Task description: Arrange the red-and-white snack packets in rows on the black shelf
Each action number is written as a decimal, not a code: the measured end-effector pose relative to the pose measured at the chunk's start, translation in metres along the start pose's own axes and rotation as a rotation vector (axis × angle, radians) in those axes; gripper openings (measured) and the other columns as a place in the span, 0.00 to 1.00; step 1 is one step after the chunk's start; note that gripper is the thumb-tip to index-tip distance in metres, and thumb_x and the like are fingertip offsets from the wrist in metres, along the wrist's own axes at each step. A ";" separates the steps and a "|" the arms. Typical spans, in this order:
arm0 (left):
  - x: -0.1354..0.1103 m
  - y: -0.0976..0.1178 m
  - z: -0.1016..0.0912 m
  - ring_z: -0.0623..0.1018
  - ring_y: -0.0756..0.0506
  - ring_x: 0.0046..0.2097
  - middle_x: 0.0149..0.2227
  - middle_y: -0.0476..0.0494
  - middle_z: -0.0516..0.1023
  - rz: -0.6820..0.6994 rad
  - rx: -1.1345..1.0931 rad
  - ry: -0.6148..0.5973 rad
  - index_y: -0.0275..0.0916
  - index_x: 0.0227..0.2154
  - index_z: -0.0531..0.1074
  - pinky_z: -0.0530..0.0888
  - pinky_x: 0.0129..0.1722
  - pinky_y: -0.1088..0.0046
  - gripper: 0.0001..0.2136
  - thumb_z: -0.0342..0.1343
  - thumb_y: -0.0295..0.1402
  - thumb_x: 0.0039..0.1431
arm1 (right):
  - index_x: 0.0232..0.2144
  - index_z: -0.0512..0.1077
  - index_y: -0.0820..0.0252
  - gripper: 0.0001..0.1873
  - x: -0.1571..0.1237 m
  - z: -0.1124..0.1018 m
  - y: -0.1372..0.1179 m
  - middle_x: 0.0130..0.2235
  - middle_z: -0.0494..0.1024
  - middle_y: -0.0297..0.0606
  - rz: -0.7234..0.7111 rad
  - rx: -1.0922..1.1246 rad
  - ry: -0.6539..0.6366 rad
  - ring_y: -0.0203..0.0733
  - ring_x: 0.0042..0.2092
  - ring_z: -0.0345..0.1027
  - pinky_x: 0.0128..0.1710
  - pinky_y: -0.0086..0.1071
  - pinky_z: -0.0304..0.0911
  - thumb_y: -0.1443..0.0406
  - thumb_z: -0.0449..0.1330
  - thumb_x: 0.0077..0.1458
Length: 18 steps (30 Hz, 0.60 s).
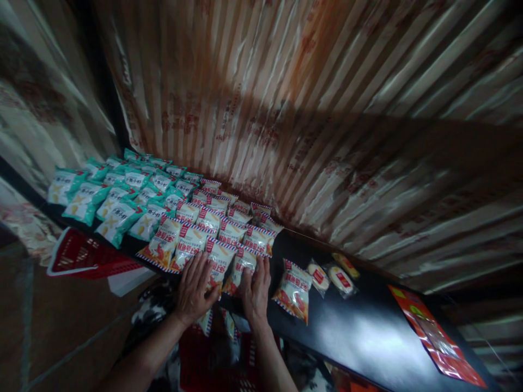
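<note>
My left hand (197, 292) rests on the front row of white snack bags with red lettering and striped edges, its fingers stretched out and its thumb pointing right. Under its fingertips is a snack bag (219, 256). My right hand (257, 296) lies against the right side of another snack bag (241, 268), fingers extended upward and thumb on the bag's front. Both hands are open, touching the bags without wrapping round them. To the right of my right hand, a single snack bag (294, 289) of the same kind lies apart from the rows.
Teal-and-white snack bags (118, 219) fill the left of the black shelf (368, 332). Two round wrapped snacks (341, 279), a yellow packet (345, 265) and a red-orange packet (437, 335) lie rightward. Corrugated wrapped sheeting (253, 109) stands behind; a red basket (77, 256) is below left.
</note>
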<state>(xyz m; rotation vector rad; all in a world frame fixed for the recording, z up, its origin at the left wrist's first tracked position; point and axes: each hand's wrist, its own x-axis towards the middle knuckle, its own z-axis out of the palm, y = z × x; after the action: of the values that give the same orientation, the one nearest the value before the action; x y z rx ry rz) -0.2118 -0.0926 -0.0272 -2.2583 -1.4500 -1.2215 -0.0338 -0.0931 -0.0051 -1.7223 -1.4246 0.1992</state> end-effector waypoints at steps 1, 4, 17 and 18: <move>0.000 0.000 0.000 0.58 0.35 0.65 0.61 0.31 0.62 0.001 0.000 0.002 0.35 0.64 0.49 0.61 0.59 0.52 0.33 0.53 0.36 0.59 | 0.62 0.52 0.60 0.32 0.003 -0.002 0.000 0.66 0.50 0.52 -0.003 0.001 0.006 0.53 0.67 0.42 0.61 0.55 0.48 0.50 0.43 0.62; 0.000 0.000 0.000 0.58 0.35 0.65 0.62 0.31 0.61 0.010 0.002 0.009 0.36 0.64 0.49 0.61 0.59 0.51 0.33 0.54 0.36 0.58 | 0.63 0.50 0.63 0.36 0.019 -0.008 0.000 0.66 0.49 0.52 0.021 0.010 0.026 0.52 0.68 0.38 0.63 0.53 0.43 0.48 0.40 0.61; 0.001 0.001 0.003 0.59 0.35 0.64 0.61 0.32 0.63 0.015 0.011 0.026 0.37 0.64 0.50 0.61 0.59 0.51 0.33 0.55 0.36 0.58 | 0.63 0.51 0.66 0.40 0.087 -0.006 0.024 0.62 0.61 0.53 0.262 0.182 -0.098 0.52 0.62 0.55 0.59 0.45 0.52 0.45 0.40 0.58; 0.001 0.001 0.002 0.59 0.35 0.64 0.61 0.32 0.63 0.015 0.011 0.025 0.37 0.64 0.50 0.61 0.59 0.51 0.33 0.55 0.36 0.58 | 0.63 0.51 0.64 0.39 0.087 -0.005 0.024 0.61 0.63 0.52 0.246 0.180 -0.101 0.51 0.61 0.58 0.57 0.44 0.54 0.45 0.40 0.59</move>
<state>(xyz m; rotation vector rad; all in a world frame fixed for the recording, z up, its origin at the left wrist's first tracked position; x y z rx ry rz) -0.2096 -0.0913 -0.0279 -2.2342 -1.4253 -1.2301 0.0155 -0.0205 0.0150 -1.7534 -1.2224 0.5392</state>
